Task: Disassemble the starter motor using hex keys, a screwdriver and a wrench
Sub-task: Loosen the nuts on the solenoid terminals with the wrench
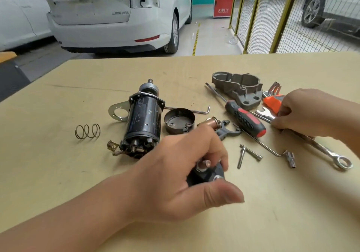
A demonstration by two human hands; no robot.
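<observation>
My left hand (181, 175) grips a black solenoid cap (206, 174) with copper studs, low in the middle of the table. My right hand (307, 113) reaches over the tools at the right, its fingertips on a combination wrench (331, 155) that lies under it; how firmly it holds is unclear. The black starter motor body (143, 119) lies left of centre. Beside it sit a round end cap (179, 121), a copper plunger with a fork lever (220, 127) and the grey nose housing (238, 88). A red-black screwdriver (245, 121) lies between the hands.
An orange hex key set (272, 101), a loose hex key (191, 110), a long thin rod (259, 142), two bolts (247, 154), a socket piece (290, 159), a spring (87, 130) and a metal bracket (117, 112) lie on the table. A white car (116, 13) and a mesh fence (292, 17) stand beyond.
</observation>
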